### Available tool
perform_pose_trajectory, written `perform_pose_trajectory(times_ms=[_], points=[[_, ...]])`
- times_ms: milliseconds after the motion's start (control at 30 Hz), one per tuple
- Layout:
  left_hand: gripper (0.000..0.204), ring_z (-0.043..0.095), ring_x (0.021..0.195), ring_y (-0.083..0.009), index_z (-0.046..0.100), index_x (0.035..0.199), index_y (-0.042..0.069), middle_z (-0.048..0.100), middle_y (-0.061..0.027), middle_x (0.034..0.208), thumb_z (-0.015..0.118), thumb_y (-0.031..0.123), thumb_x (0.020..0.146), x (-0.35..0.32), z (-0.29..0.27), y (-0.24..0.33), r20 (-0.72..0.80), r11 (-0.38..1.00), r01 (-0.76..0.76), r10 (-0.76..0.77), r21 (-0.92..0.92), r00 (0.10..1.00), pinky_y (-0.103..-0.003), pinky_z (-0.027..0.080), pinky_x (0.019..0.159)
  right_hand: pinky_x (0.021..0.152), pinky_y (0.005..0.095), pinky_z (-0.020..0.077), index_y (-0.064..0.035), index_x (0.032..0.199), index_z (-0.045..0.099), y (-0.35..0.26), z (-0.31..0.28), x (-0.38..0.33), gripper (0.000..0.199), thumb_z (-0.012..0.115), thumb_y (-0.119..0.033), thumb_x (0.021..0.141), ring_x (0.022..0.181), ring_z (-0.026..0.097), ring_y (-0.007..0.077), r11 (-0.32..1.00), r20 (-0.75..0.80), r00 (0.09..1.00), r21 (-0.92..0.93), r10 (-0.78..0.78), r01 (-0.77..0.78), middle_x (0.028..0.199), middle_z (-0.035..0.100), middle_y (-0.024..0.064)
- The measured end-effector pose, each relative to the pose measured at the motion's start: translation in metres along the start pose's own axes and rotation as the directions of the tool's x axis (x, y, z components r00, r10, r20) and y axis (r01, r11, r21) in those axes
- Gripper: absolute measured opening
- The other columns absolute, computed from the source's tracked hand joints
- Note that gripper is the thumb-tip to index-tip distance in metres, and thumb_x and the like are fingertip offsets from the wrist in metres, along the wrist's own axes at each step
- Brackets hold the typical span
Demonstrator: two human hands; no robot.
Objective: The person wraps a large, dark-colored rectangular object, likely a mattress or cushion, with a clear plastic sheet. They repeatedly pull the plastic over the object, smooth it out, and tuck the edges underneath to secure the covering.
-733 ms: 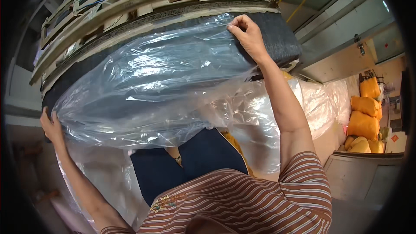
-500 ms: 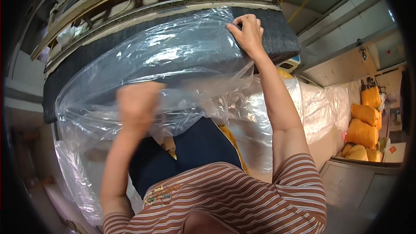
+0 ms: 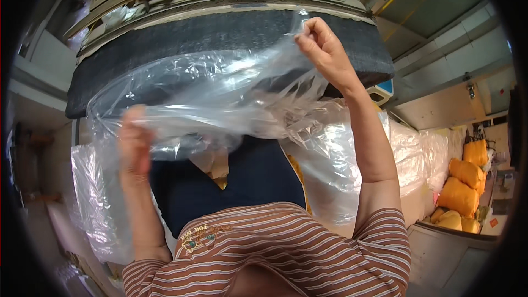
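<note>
One film (image 3: 220, 91) drapes lengthwise over the near side of the pad (image 3: 181, 34), leftward from my right hand (image 3: 327, 52), which pinches it, while my left hand (image 3: 136, 146), near the pad's left end, is too blurred for me to tell its grip.

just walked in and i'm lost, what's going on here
Someone in a striped shirt is handling clear plastic at a dark surface. The right hand pinches the plastic; the left hand, blurred, is toward its left end, its grip unclear. The surface's far part lies uncovered. Orange bundles sit off to the right.
</note>
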State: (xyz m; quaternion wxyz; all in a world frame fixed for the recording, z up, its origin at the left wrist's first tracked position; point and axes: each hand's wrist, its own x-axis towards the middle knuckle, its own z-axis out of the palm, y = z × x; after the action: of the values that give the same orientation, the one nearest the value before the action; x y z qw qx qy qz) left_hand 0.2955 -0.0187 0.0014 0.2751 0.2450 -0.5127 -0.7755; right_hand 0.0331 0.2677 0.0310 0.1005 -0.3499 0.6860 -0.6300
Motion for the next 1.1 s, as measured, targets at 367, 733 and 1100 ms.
perform_pose_trajectory(times_ms=[367,733,1100], points=[[0.053,0.045,0.124,-0.0213,0.053,0.128,0.006,0.052,-0.0085,0.129,0.069,0.021,0.079,-0.008,0.038,0.121,0.640,0.236,-0.823,0.532,0.517,0.555,-0.035,0.029,0.106,0.059,0.0220,0.0472,-0.0018,0.090,0.054,-0.126,0.104,-0.041,0.017,0.069,-0.007,0.083,0.069,0.062,0.0094,0.890,0.299,0.933,-0.344,-0.199,0.300,0.072,0.059,0.0053],[0.034,0.060,0.098,-0.0197,0.047,0.124,0.000,0.060,-0.0102,0.107,0.046,0.020,0.096,0.084,0.017,0.117,0.549,0.968,-0.252,0.205,0.011,0.810,-0.038,0.044,0.096,0.063,0.0383,0.0462,-0.0061,0.085,0.063,0.014,-0.020,-0.155,0.021,0.063,-0.027,0.084,0.069,0.058,0.0336,0.550,0.156,0.870,-0.822,0.469,-0.149,0.080,0.062,0.0163],[0.029,0.055,0.082,-0.0141,0.057,0.106,0.004,0.059,-0.0053,0.092,0.049,0.029,0.093,0.339,-0.376,0.161,-0.126,0.664,-0.167,0.371,0.729,0.920,-0.029,0.045,0.069,0.073,0.0439,0.0526,-0.0040,0.093,0.068,0.075,-0.320,-0.175,0.021,0.053,-0.014,0.083,0.088,0.065,0.0321,-0.509,-0.620,0.757,-0.729,0.207,-0.458,0.095,0.067,0.0179]])
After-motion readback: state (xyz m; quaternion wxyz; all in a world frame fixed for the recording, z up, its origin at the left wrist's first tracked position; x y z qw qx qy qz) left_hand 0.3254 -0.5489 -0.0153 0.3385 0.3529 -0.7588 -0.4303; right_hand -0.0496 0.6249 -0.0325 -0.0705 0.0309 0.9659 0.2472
